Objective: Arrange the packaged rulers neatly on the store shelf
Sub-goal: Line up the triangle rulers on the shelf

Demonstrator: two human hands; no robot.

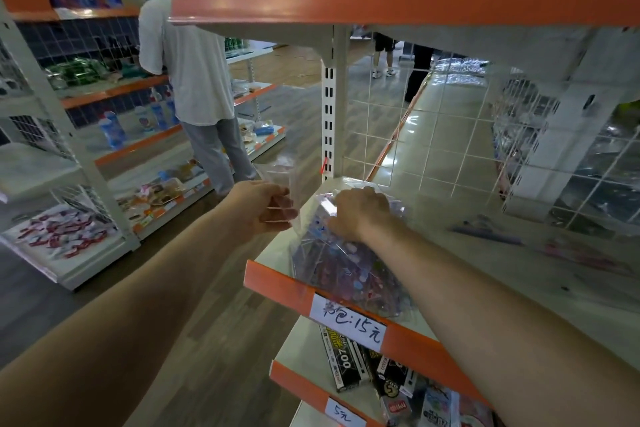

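My left hand (265,208) pinches a clear wrapper (280,180) just off the left end of the shelf (277,282); my right hand (360,210) is curled round the far end of the packaged rulers (346,263), which lie on that shelf behind its orange lip and handwritten price label (349,326)

A person in a white shirt (194,73) stands by a rack (138,146) bearing blue bottles (111,132); black boxes (341,362) lie beneath a price label (349,321).
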